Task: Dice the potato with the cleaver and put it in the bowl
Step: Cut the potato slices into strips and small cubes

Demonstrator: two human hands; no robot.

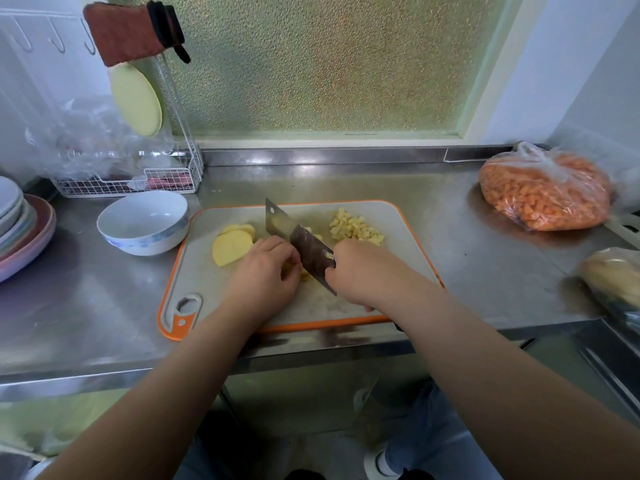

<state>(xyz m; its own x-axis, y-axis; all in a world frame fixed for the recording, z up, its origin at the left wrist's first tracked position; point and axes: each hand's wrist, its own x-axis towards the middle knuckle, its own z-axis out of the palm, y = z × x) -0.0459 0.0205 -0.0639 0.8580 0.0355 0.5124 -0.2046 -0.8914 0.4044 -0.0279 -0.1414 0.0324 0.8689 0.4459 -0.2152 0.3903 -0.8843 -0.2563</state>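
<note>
While the cleaver (300, 242) is gripped at its handle end by the right hand (360, 273), fingers curled fully round it, the blade is angled from far left to near right over the middle of the cutting board (408, 244). Its steel face is dull and smeared, with a hole near the far corner. The left hand (265, 271) is curled, fingertips bent down and pressed on potato strips (304, 274) just beside the blade; whether they are pinched or only held down cannot be told. Pale yellow diced potato (356, 228) is heaped on the far right part of the board. Flat oval potato slices (232, 244) are stacked at the left of the board, touching one another. The board is grey plastic with an orange rim and a cut-out handle at the near left corner. A white ceramic bowl (143, 221) with a blue pattern is set on the steel counter (86, 306) just left of the board. A clear bag of diced carrot (543, 192) is seen far right. Stacked plates (20, 226) are at the left edge.
</note>
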